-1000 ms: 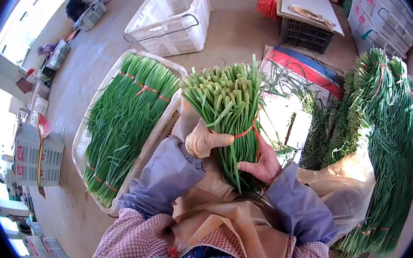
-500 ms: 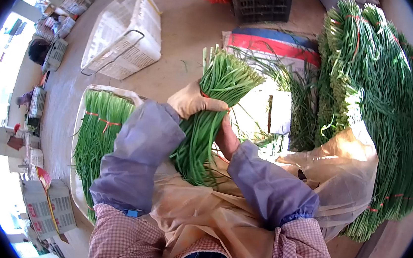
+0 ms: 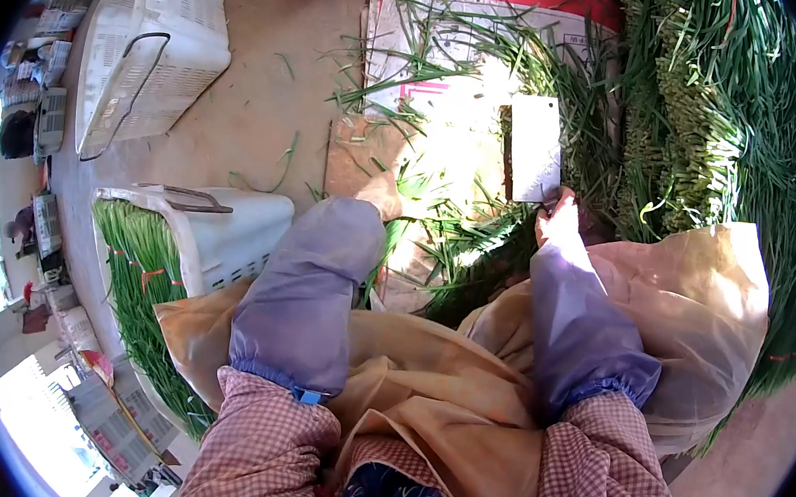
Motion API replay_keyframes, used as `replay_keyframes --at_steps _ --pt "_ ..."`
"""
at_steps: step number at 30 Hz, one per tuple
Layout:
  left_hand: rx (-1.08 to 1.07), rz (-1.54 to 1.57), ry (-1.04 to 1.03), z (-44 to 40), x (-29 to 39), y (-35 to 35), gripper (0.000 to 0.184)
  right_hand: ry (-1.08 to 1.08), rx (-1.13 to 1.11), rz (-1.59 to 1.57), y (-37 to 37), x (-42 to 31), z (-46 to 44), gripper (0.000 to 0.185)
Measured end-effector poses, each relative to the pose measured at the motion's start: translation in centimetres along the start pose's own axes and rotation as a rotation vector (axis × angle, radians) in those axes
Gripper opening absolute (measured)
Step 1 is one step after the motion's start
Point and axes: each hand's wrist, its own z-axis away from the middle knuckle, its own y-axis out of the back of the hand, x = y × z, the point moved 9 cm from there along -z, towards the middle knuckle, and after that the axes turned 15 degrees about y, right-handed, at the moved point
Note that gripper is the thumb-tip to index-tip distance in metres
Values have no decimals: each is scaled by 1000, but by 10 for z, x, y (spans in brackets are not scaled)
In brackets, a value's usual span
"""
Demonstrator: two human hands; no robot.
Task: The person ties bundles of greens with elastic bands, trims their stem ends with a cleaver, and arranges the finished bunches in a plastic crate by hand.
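My left hand point(image 3: 382, 195), gloved, is closed round green stalks point(image 3: 416, 181) over a wooden board point(image 3: 354, 153); strong glare washes out much of the bunch. To the right, a broad pale blade point(image 3: 535, 151) stands out in the sunlight. At its near end my right hand point(image 3: 561, 218) has its fingers closed round what looks like the dark handle. Loose green leaves point(image 3: 475, 242) lie between my hands and over the board.
A white crate point(image 3: 237, 233) of banded green bundles point(image 3: 142, 267) stands at my left, with another white crate point(image 3: 163, 49) beyond it. Tall stacked greens point(image 3: 761, 159) line the right side. Leaf scraps litter a red-and-white sack point(image 3: 390, 37). My tan apron point(image 3: 434, 367) covers my lap.
The view has tipped down and shifted. My left hand has brought the banded bunch down to the board. My right hand has let go of it and moved right to the blade's handle.
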Motion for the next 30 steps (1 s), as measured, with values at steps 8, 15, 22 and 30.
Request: replay_keyframes --at_steps 8,15,22,30 --pt "447 -505 233 37 36 35 112 -311 -172 -727 -7 -15 0 34" --pt "960 -519 92 63 68 1 102 -241 -107 -946 37 -107 -4 19" --pt "493 -477 220 -16 43 26 104 110 -176 -297 52 -153 11 21" --pt "307 -394 290 -5 35 32 102 321 -136 -306 68 -199 34 13"
